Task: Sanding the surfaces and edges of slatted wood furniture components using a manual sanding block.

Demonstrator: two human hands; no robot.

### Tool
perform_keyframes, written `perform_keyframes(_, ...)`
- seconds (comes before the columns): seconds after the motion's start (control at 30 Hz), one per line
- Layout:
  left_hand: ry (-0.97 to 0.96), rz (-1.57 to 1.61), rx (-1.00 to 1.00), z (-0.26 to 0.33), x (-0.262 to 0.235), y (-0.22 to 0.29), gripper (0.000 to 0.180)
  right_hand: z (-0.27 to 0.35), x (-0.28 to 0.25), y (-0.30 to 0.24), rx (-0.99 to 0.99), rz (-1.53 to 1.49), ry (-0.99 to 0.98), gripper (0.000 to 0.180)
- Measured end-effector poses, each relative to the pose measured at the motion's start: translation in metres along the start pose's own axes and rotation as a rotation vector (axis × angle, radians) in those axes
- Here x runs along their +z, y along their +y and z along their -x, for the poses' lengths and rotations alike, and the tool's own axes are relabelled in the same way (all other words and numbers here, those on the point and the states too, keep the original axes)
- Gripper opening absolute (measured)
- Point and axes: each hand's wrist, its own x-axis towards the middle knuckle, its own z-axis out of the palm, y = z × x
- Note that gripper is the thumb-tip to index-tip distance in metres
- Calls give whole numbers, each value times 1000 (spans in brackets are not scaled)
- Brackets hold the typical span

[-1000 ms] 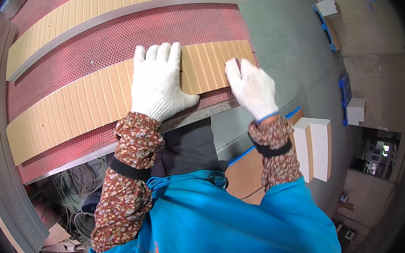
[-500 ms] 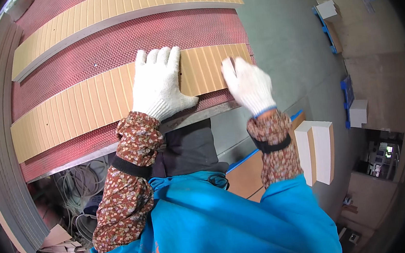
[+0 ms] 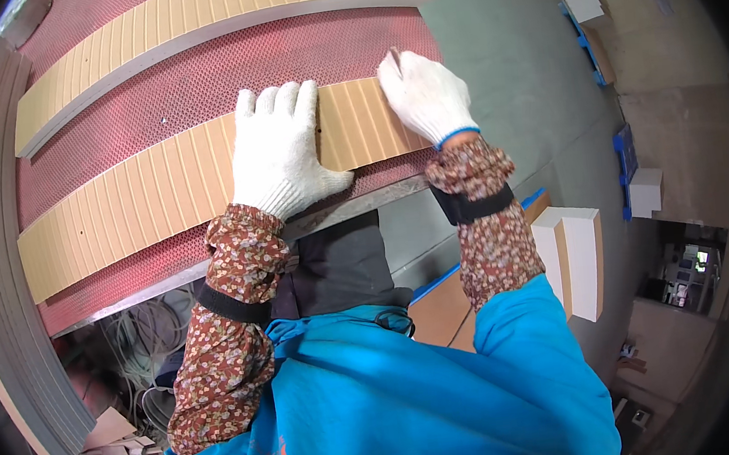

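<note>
A long tan grooved panel strip [image 3: 151,193] lies across a red textured mat [image 3: 347,47] on the workbench. My left hand [image 3: 276,148], in a white knit glove, rests flat on the strip with fingers spread and thumb toward its near edge. My right hand [image 3: 426,90], gloved too, is closed over the strip's right end. A small brownish edge of something shows at its fingertips, too little of it to name. Farther back on the mat lies a second grooved strip [image 3: 212,10], its pale side edge facing me.
Long boards [image 3: 1,262] stand stacked along the bench's left side. Under the bench are coiled hoses [image 3: 150,327] and scrap pieces [image 3: 114,431]. On the right, white-sided panels [image 3: 583,263] sit by a brown board on the floor, with blue pallets [image 3: 628,163] farther off.
My right hand has moved away from me, from the strip's near edge toward its far edge, and slightly left. The left hand stays on the strip.
</note>
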Motion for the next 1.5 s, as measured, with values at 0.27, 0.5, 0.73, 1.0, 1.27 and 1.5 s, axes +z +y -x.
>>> perform_keyframes(0.27,151,-35,32,6,11,-7,105,78,-10,-1,5,39,-33,47)
perform_keyframes(0.5,130,-2,39,5,8,-6,105,115,-22,3,21,21,-75,45)
perform_keyframes(0.73,123,8,37,3,5,-3,104,4,-3,-1,9,12,-42,49)
perform_keyframes(1.0,121,-33,25,6,8,-8,105,36,-4,-4,9,16,-50,49)
perform_keyframes(1.27,123,-41,40,4,11,-5,107,144,-21,13,17,29,-72,43)
perform_keyframes(1.5,90,-42,34,4,8,-5,108,134,-19,22,119,-73,13,44)
